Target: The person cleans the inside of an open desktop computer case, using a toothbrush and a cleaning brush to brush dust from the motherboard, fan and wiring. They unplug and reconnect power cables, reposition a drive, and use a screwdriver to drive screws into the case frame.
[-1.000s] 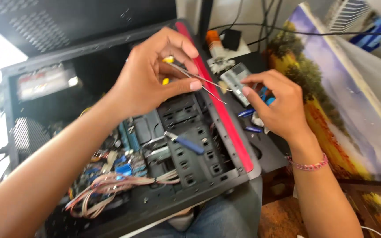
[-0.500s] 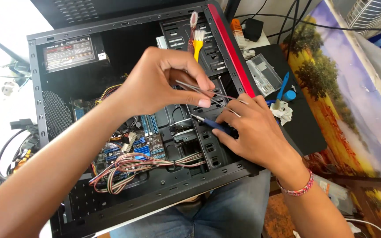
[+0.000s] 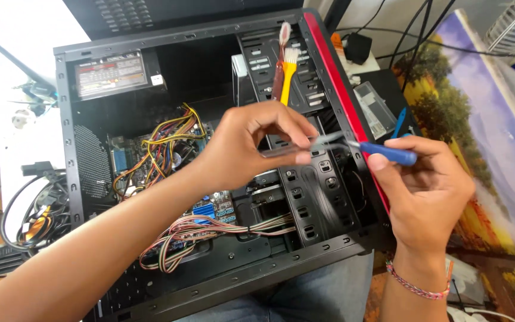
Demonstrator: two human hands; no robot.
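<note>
Item 1: blue-handled screwdriver [image 3: 388, 153], lying roughly level above the red front edge of the case, shaft pointing left toward the drive bays. Right hand [image 3: 427, 194] closed around the handle, thumb tip pressed on its near end, fingers curled over the top.

Item 2: thin blurred metal tool [image 3: 296, 148], too smeared to identify, pinched between thumb and fingers of the left hand [image 3: 251, 149]; the hand is clenched on it, above the drive bays, its tip near the screwdriver shaft.

Item 3: open black computer case [image 3: 210, 286] with red front trim [image 3: 341, 89], lying on its side across the person's lap. Inside: power supply [image 3: 111, 73] at upper left, bundle of yellow, red and black wires [image 3: 162, 146] over the motherboard [image 3: 210, 209], striped ribbon-like cable bundle [image 3: 210, 229] along the lower part, perforated drive cage [image 3: 317, 203].

Item 4: 2 brushes resting in the upper bay, 1 yellow-handled [image 3: 287, 80], 1 red-handled [image 3: 279, 65].

Surroundings: landscape painting [image 3: 478, 119] to the right, loose black cables [image 3: 31, 209] to the left, woven bracelet [image 3: 415, 286] on the right wrist.
</note>
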